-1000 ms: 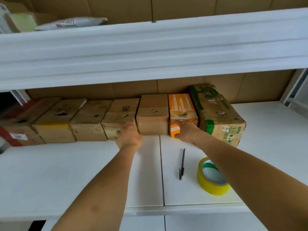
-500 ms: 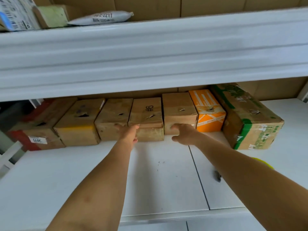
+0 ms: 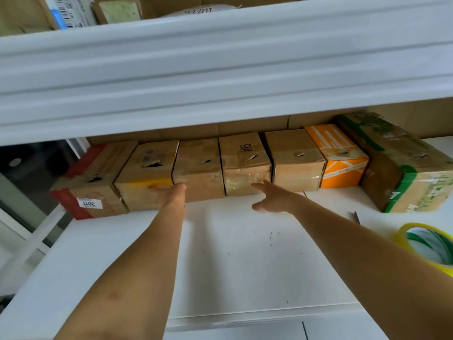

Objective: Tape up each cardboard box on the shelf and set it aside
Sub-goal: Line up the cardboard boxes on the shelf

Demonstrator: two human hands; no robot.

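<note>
Row of cardboard boxes (image 3: 245, 165) along shelf (image 3: 245, 261) back, mid-frame. Center box marked "#6" (image 3: 245, 148); far-left box label (image 3: 89, 203) reads "3011" upside down; pouch (image 3: 198, 9) at top edge reads "2-2717". Left hand (image 3: 171, 193) fingers straight, touching box fronts. Right hand (image 3: 272, 198) spread, fingertips at "#6" box front. Yellow tape roll (image 3: 426, 244) lower right.

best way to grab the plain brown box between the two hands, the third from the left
Take the plain brown box by its front lower corners, coming straight from the front. Its sides are pressed against the yellow-taped box and the box marked 9#, so there is no side gap; slide it forward first. The left hand and right hand are already near those corners.
</note>
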